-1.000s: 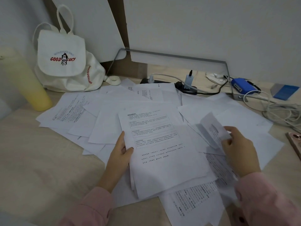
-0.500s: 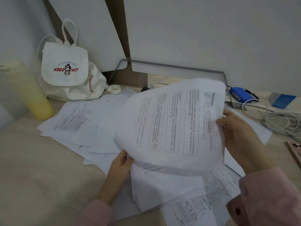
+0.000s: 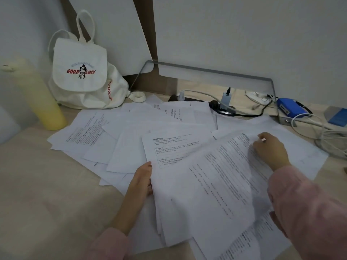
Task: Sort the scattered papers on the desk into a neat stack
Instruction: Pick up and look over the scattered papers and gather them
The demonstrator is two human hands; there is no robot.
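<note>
White sheet (image 3: 216, 184) lies askew on stack (image 3: 169, 147): right hand (image 3: 270, 149) grasps its far corner, left hand (image 3: 140, 182) grips stack's left edge; next, square it, gather papers (image 3: 112, 128) behind stack

The setting is a study or office desk (image 3: 37, 194) against a pale wall (image 3: 244, 34); printed papers (image 3: 131, 132) cover its light wood top in front of a grey metal frame (image 3: 216, 71). A power strip (image 3: 215, 104) with plugged chargers lies under the frame; coiled white cables (image 3: 332, 139) lie right of it; a white canvas backpack (image 3: 80, 72) and a yellow bottle (image 3: 43, 102) stand left of it.
</note>
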